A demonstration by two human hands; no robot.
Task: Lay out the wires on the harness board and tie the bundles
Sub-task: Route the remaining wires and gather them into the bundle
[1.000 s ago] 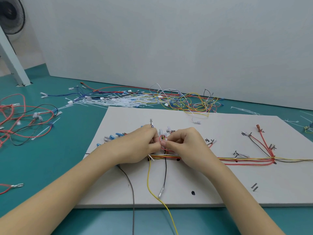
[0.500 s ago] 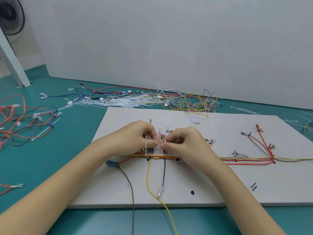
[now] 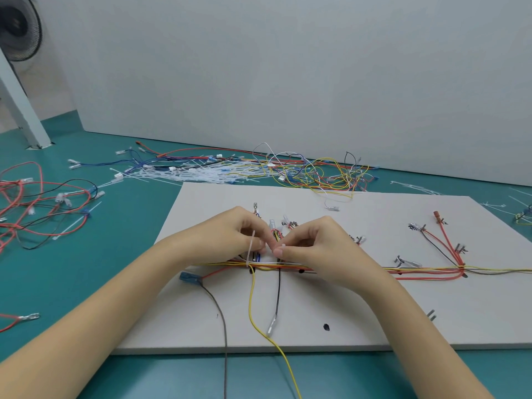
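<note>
Since a second ago the two hands have drawn slightly apart, exposing a white cable tie (image 3: pixel 251 249) that was hidden between them, and a blue terminal (image 3: pixel 190 278) now lies uncovered below the left forearm. The left hand (image 3: pixel 230 240) pinches the upright tail of the tie, which loops around the wire bundle (image 3: pixel 288 265) at its lower end. The right hand (image 3: pixel 313 249) has its fingers curled, pinching a small white piece at its fingertips just above the bundle. The bundle of yellow, red and white wires runs across the middle of the white harness board (image 3: pixel 359 312), which lies on the teal surface (image 3: pixel 86 269). A yellow wire (image 3: pixel 253 306) and a black wire (image 3: pixel 278 292) hang toward the near edge, as before. Loose wires and ties (image 3: pixel 230 171) stay heaped beyond the board.
</note>
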